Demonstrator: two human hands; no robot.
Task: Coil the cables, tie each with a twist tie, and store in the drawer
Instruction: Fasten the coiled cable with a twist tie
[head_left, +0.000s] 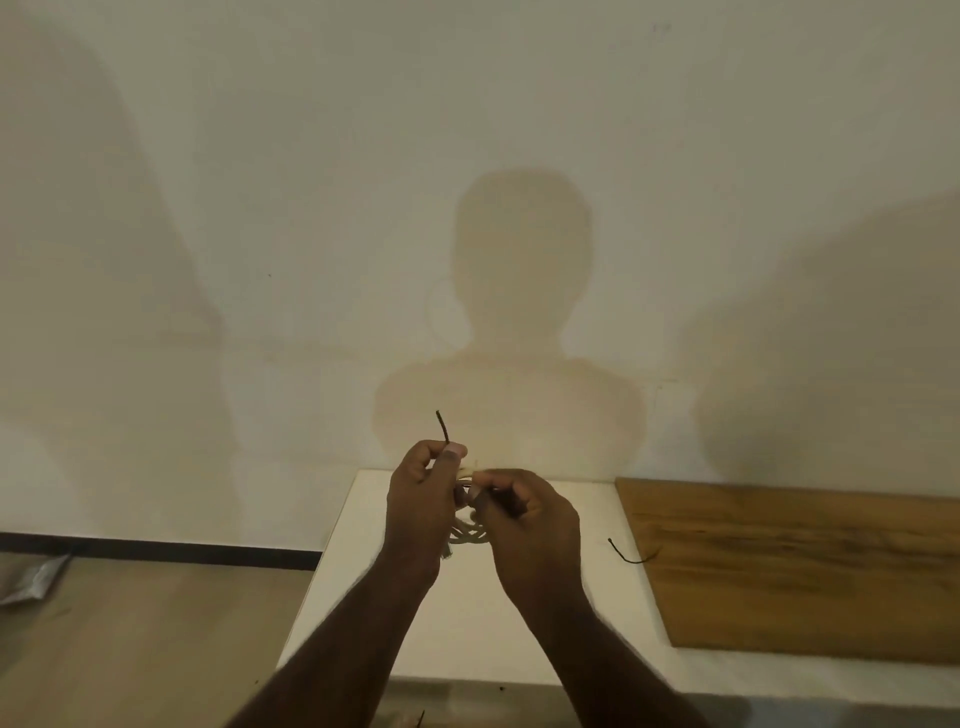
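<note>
Both hands are raised together above the white cabinet top (545, 613). Between them is a small coil of white cable (466, 535), mostly hidden by the palms; its loops hang below the fingers. My left hand (421, 499) pinches a dark twist tie (443, 427), whose free end sticks up above the thumb. My right hand (524, 525) is closed on the coil and the tie's other end, which I cannot see. A second dark twist tie (631, 555) lies loose on the white top to the right. No drawer is visible.
A brown wooden board (800, 566) lies flat on the right part of the white top. A plain wall rises right behind it. To the left is wood floor with a dark baseboard and a crumpled silver wrapper (31, 579).
</note>
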